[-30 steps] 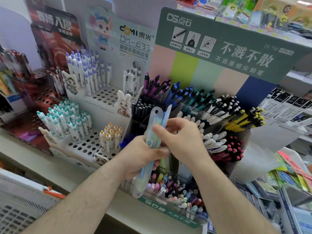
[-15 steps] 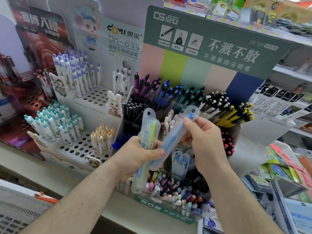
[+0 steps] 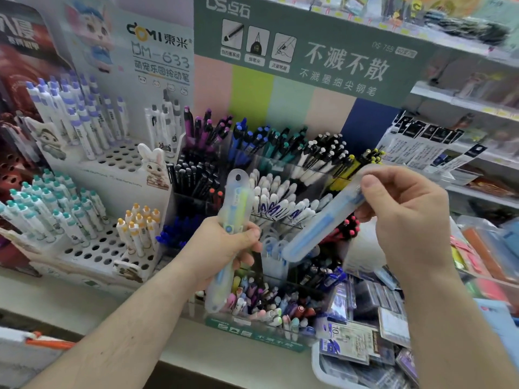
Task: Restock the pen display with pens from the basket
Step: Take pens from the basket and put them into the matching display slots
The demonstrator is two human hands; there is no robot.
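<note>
A person stands mid-restock at a pen display (image 3: 280, 175) on a shop worktop (image 3: 84, 301): the left hand (image 3: 222, 248) grips a green pen pack (image 3: 229, 234) upright, while the right hand (image 3: 404, 217) pinches a blue pen pack (image 3: 317, 223) slanted above the middle compartments. Neither pack is placed yet; a basket (image 3: 16, 355) corner shows near left, its contents hidden.

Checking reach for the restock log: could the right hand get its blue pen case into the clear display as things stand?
Probably yes: the right hand holds the blue pen case just above the display, nothing between.
</note>
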